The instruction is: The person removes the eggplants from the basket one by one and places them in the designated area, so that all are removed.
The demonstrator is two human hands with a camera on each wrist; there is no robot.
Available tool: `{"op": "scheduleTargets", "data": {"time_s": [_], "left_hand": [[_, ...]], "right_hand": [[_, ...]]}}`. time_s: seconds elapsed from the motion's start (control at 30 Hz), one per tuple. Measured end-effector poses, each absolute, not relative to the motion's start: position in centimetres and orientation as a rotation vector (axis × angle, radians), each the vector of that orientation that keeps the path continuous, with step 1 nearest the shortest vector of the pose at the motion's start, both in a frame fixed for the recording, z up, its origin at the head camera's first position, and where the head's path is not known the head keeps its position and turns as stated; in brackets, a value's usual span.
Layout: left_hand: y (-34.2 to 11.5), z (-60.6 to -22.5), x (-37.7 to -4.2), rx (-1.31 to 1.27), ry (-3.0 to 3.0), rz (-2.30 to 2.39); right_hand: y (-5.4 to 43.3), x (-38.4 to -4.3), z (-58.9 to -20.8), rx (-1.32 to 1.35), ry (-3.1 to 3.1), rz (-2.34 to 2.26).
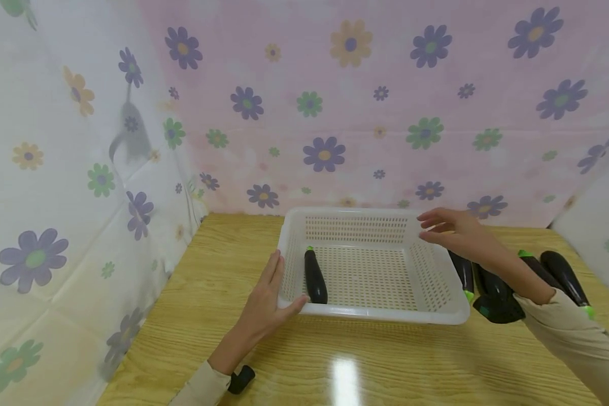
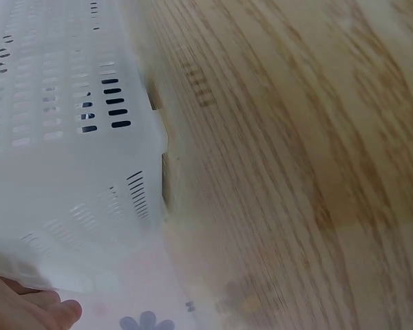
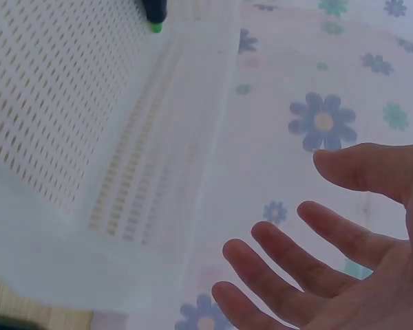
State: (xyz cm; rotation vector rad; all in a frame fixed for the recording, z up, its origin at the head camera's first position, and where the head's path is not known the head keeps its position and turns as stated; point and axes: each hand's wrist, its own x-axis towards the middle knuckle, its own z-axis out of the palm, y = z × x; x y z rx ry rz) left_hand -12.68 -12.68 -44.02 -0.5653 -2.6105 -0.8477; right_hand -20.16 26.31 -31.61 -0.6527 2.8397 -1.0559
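A white plastic basket (image 1: 380,312) with slotted walls stands on the wooden table. Inside it, along the left wall, lies one dark eggplant (image 1: 316,277) with its green end pointing away. My left hand (image 1: 260,316) rests against the basket's front left corner, fingers straight along the outer left side and thumb at the front rim. Over the far right corner is my right hand (image 1: 455,230), holding nothing; its fingers (image 3: 282,265) are loosely spread in the right wrist view. Several more eggplants (image 1: 565,273) lie right of the basket, partly hidden by the right forearm.
The wooden table (image 1: 218,265) extends left and in front of the basket. A flowered cloth (image 1: 350,101) hangs behind the table and at both sides. Dark wrist devices sit on both arms, the right one (image 1: 498,309) close to the eggplants.
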Motion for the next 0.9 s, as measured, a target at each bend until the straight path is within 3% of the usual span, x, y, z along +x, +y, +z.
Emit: {"op": "scheduleTargets", "data": {"time_s": [0.9], "left_hand": [[-12.5, -44.5, -12.8, -0.538, -2.591, -0.921]], "right_hand": [[17.9, -22.4, -34.0, -0.638, 2.438, -1.21]]}}
